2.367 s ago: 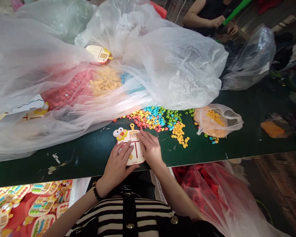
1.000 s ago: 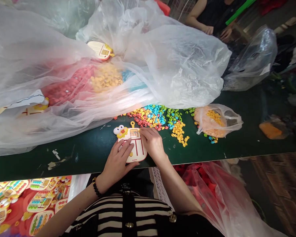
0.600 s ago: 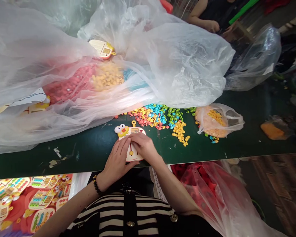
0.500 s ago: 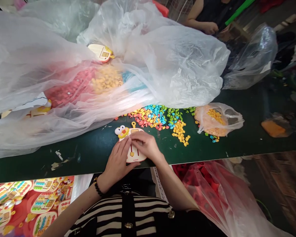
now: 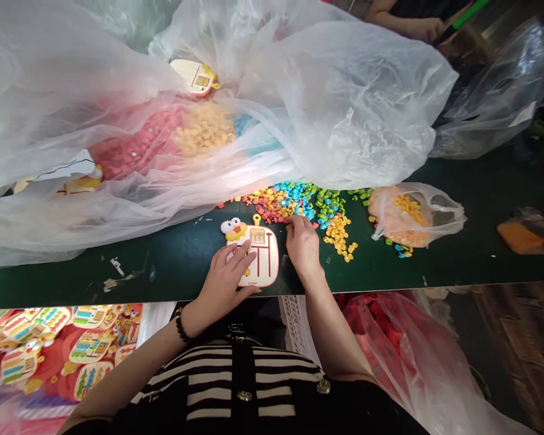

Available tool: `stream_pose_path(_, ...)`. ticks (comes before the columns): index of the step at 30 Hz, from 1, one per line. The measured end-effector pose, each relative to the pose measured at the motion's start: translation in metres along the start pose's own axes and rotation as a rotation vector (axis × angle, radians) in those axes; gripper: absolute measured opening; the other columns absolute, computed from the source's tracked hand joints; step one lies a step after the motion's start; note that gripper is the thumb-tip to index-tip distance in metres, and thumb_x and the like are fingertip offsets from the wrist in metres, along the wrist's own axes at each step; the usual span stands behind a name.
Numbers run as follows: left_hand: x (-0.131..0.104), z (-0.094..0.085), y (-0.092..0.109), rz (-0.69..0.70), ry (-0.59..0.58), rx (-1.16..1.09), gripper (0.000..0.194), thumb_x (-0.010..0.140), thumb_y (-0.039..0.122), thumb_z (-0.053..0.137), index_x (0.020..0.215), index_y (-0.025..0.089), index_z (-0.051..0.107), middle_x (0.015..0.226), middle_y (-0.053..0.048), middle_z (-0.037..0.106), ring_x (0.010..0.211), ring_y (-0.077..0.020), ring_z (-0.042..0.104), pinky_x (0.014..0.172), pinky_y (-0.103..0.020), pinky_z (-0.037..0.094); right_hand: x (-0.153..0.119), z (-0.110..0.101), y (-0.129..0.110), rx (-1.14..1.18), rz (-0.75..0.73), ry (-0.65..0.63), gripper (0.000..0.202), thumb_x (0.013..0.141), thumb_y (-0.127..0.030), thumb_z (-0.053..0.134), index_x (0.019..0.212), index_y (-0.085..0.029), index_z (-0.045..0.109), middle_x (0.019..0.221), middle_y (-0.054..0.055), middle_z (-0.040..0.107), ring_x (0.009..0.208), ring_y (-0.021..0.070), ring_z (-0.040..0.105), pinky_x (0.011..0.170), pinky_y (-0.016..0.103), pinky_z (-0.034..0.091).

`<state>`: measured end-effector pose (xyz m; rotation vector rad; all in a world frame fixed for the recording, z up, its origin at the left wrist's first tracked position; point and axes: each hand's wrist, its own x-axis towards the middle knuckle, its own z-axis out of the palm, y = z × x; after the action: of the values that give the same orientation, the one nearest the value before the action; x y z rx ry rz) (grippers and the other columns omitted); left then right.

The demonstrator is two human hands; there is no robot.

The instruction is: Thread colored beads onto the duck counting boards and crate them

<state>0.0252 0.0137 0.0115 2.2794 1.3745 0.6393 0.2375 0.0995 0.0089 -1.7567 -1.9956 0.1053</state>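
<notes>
A flat cream toy board with a red rim [image 5: 265, 266] lies on the table, a duck-like head with bulging eyes [image 5: 234, 228] at its upper left and a yellow loop on top. Dark red slots run down its face. My left hand [image 5: 226, 275] rests over the board's left side, fingers across the face and thumb along the lower edge, holding it. Right of the board, my right hand [image 5: 303, 248] has its fingertips pinched together at the near edge of a pile of small coloured pieces [image 5: 294, 202]. What lies between those fingertips is hidden.
Large translucent plastic bags [image 5: 367, 109] cover the back of the table [image 5: 163, 266]. At right sits a small bag of yellow-orange pieces [image 5: 399, 217]. Finished-looking toy boards [image 5: 90, 347] fill a container below left; a reddish bag [image 5: 390, 344] hangs below right. Another person's hand [image 5: 428, 29] shows behind.
My right hand has left the board and moved right and up to the pile of pieces. My left hand stays on the board. The camera view has shifted slightly.
</notes>
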Motion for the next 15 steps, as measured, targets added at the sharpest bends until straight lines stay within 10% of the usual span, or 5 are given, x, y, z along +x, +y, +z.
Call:
stream_pose_path(8, -0.005, 0.011, 0.002, 0.047, 0.135, 0.024, 0.04, 0.083, 0.037, 0.063, 0.118, 0.018, 0.057, 0.114, -0.012, 0.055, 0.125, -0.0317, 0.039, 0.107, -0.053, 0.036, -0.015, -0.007, -0.034, 0.356, -0.001, 0.105, 0.02, 0.092, -0.025, 0.053, 0.097, -0.022, 0.071, 0.1, 0.008, 0.068, 0.094, 0.0184, 0.065, 0.083, 0.032, 0.054)
stream_pose_path(15, -0.005, 0.01, 0.002, 0.016, 0.121, 0.027, 0.042, 0.083, 0.039, 0.064, 0.12, 0.02, 0.056, 0.117, -0.012, 0.053, 0.124, -0.0316, 0.041, 0.104, -0.052, 0.04, -0.023, 0.009, -0.037, 0.155, -0.177, 0.023, 0.027, 0.095, -0.021, 0.047, 0.109, -0.023, 0.07, 0.108, 0.006, 0.073, 0.11, 0.0223, 0.065, 0.094, 0.039, 0.05)
